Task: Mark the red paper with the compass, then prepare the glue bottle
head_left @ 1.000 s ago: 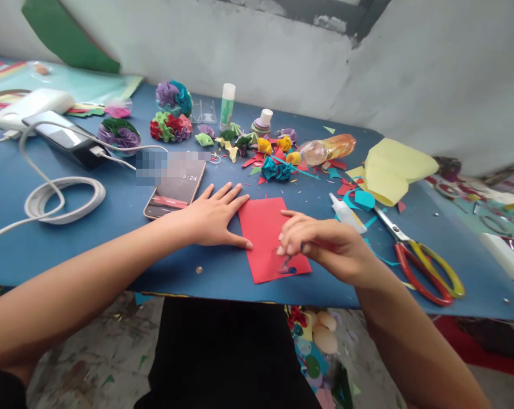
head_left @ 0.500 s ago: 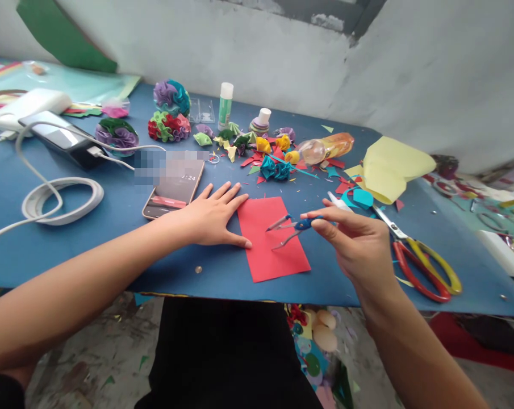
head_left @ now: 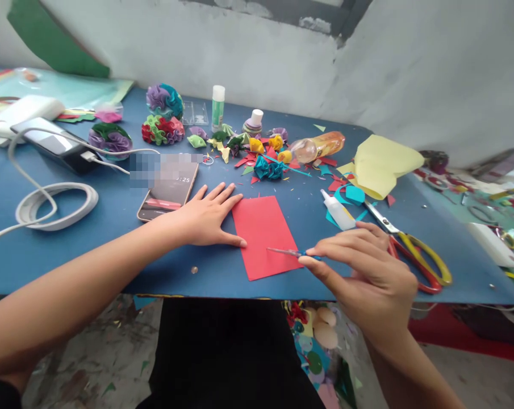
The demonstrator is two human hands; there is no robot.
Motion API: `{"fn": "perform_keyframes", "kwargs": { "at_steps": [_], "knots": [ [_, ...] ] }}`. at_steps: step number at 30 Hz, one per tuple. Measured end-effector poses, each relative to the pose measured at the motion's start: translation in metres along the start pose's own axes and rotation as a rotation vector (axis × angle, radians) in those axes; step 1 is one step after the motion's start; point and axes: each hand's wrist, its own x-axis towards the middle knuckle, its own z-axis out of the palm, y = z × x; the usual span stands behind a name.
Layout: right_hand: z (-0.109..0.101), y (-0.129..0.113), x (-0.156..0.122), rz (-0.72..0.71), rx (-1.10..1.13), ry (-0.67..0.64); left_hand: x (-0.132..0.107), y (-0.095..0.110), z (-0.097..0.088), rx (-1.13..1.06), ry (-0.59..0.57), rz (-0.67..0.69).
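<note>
Between the red paper [head_left: 260,227] and the glue bottle [head_left: 339,213], a lane of bare desk [head_left: 306,216] runs back until paper flowers [head_left: 267,168] and scraps block it toward the rear edge. The left hand [head_left: 208,218] and the phone [head_left: 171,184] close off the paper's left side. Scissors [head_left: 405,240] lie just beyond the right hand [head_left: 367,267]; past their handles, room opens toward the front right corner. Near the front edge, left of the paper, one small bead [head_left: 194,270] interrupts a passable strip.
</note>
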Motion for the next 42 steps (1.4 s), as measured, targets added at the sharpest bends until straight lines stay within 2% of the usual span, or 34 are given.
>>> {"fn": "perform_keyframes", "kwargs": {
  "at_steps": [10, 20, 25, 28, 34, 42],
  "knots": [
    [0.014, -0.005, 0.026, 0.067, 0.096, -0.069, -0.001, 0.000, 0.001, -0.020, -0.005, 0.006],
    [0.021, 0.020, 0.051, 0.044, 0.079, -0.130, -0.001, -0.001, 0.001, -0.034, 0.004, 0.006],
    [0.018, 0.035, 0.076, 0.107, 0.177, -0.025, -0.001, -0.002, 0.001, -0.030, 0.006, 0.006],
    [0.026, 0.040, 0.087, 0.098, 0.217, -0.010, -0.002, -0.002, 0.000, -0.027, 0.003, 0.004],
    [0.046, 0.048, 0.088, 0.068, 0.245, -0.088, -0.001, 0.000, -0.001, -0.025, -0.005, 0.002],
    [0.051, 0.049, 0.090, 0.071, 0.172, -0.093, 0.000, -0.001, 0.000, -0.007, 0.003, 0.003]
  ]
}}
